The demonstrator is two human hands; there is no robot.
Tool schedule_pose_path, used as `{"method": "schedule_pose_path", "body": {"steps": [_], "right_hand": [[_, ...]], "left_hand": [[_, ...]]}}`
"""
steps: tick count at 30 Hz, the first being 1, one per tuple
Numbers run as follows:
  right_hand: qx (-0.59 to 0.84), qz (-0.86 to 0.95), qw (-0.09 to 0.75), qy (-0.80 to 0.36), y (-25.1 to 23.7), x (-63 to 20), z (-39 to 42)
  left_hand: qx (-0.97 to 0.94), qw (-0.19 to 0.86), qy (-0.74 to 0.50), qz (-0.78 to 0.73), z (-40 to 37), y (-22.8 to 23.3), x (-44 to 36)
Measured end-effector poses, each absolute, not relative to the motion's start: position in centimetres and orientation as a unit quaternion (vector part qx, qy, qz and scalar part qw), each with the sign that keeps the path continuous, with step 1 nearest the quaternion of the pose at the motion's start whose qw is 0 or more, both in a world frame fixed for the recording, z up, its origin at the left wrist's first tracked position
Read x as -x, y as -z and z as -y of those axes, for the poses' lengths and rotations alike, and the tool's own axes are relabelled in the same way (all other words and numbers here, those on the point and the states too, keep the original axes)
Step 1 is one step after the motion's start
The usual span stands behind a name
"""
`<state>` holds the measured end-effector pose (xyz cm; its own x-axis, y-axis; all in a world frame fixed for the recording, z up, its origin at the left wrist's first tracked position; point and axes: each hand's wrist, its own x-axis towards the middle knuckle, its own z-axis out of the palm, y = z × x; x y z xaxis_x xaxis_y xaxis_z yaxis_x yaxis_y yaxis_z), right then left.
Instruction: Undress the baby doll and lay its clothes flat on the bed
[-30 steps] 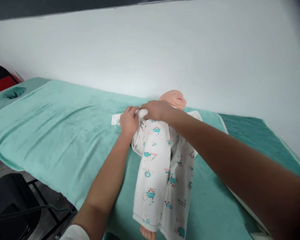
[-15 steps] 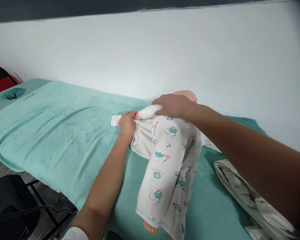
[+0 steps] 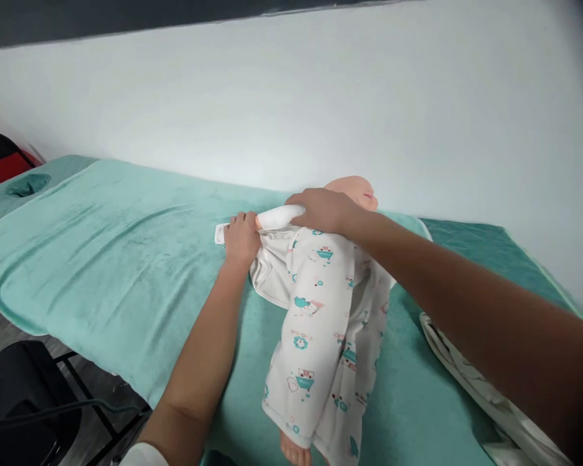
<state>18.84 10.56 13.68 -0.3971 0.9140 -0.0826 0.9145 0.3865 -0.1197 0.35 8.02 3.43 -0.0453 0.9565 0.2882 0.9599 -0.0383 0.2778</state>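
The right hand [image 3: 323, 210] closes around the doll's sleeved arm [image 3: 279, 217]; the left hand [image 3: 240, 236] pinches the cuff [image 3: 220, 233], so sleeve-dressing seems underway. Next probably calls for drawing the cuff outward over the doll [image 3: 350, 191] hand.

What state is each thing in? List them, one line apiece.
Plastic baby doll: lying on its back, dressed.
White printed cotton sleepsuit: on the doll, waist edge loose.
White sleeved doll arm: raised, gripped.
Left hand: closed on the sleepsuit edge.
Right hand: closed around the arm.
Teal plush blanket: spread flat.
Crumpled patterned cloth: lying beside the doll.
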Motion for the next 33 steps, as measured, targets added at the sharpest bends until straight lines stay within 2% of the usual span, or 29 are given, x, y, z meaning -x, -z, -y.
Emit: {"method": "schedule_pose_path", "body": {"steps": [6,8,10,13,15,17,20,24,27,30,33], "right_hand": [[-0.534,-0.84,0.045,0.082,-12.1,-16.8,-11.4],[-0.535,-0.839,0.025,0.097,-11.9,-17.1,-11.4],[-0.536,-0.835,-0.04,0.122,-11.8,-18.3,-10.8],[-0.55,-0.801,-0.187,0.142,-11.1,-21.3,-8.9],[-0.575,-0.758,-0.28,0.127,-9.7,-23.9,-7.1],[-0.629,-0.696,-0.334,0.092,-7.5,-26.4,-5.3],[-0.69,-0.64,-0.337,0.031,-3.8,-29.2,-3.3],[-0.721,-0.636,-0.275,-0.023,-1.7,-30.2,-2.4],[-0.73,-0.628,-0.27,-0.013,-2.1,-30.6,-2.6],[-0.758,-0.578,-0.301,0.018,-2.4,-31.5,-3.0],[-0.763,-0.565,-0.312,0.031,-2.1,-32.0,-3.3]], "left_hand": [[0.772,0.03,0.17,0.612,-8.6,-4.0,-2.3],[0.78,0.027,0.158,0.605,-8.7,-4.1,-2.7],[0.777,0.033,0.152,0.61,-8.7,-4.2,-2.8],[0.764,0.041,0.147,0.627,-8.7,-4.1,-2.4],[0.754,0.044,0.143,0.64,-8.7,-4.0,-2.1],[0.743,0.05,0.137,0.653,-8.6,-3.8,-1.9],[0.731,0.063,0.133,0.667,-8.2,-3.7,-1.8],[0.722,0.073,0.132,0.676,-7.6,-3.7,-1.9],[0.712,0.07,0.128,0.686,-7.3,-3.7,-1.9],[0.704,0.053,0.133,0.695,-7.2,-3.6,-1.6],[0.706,0.007,0.191,0.682,-6.8,-4.2,-1.5]]}}
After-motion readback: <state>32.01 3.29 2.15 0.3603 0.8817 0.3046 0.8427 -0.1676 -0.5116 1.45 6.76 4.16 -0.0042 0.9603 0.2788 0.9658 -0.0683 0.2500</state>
